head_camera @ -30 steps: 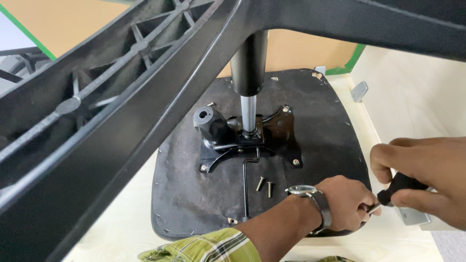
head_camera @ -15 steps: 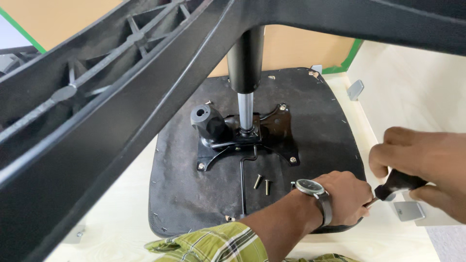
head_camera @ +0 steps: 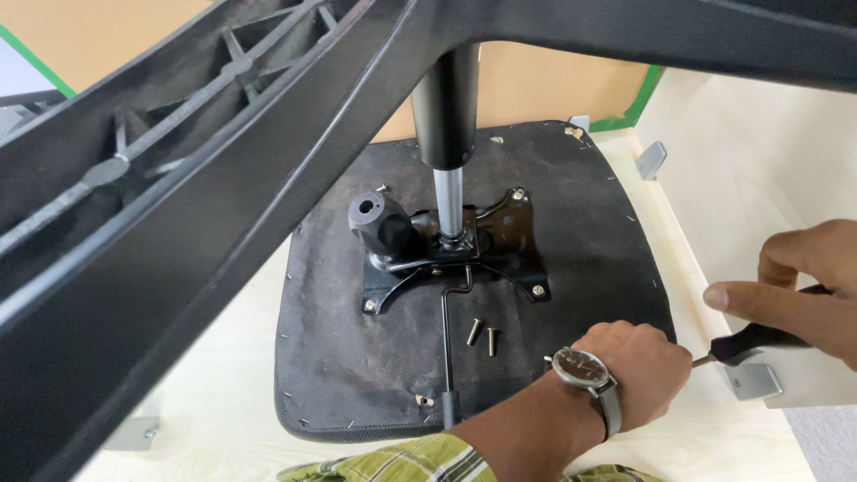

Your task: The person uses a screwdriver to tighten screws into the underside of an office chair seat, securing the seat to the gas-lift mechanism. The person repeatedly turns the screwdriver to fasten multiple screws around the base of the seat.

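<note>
The right hand (head_camera: 799, 286) keeps a closed grip on the screwdriver (head_camera: 759, 339), best driven square, while the fisted left hand (head_camera: 638, 366) steadies the seat underside (head_camera: 580, 232).

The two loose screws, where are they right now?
In the head view the two loose screws lie on the black seat underside, just below the metal mounting plate and left of the left hand.

The right hand (head_camera: 794, 286) grips a black-handled screwdriver (head_camera: 754, 339) at the right edge of the upturned chair seat (head_camera: 357, 366), the watch-wearing left hand (head_camera: 643, 361) touching its tip.
</note>
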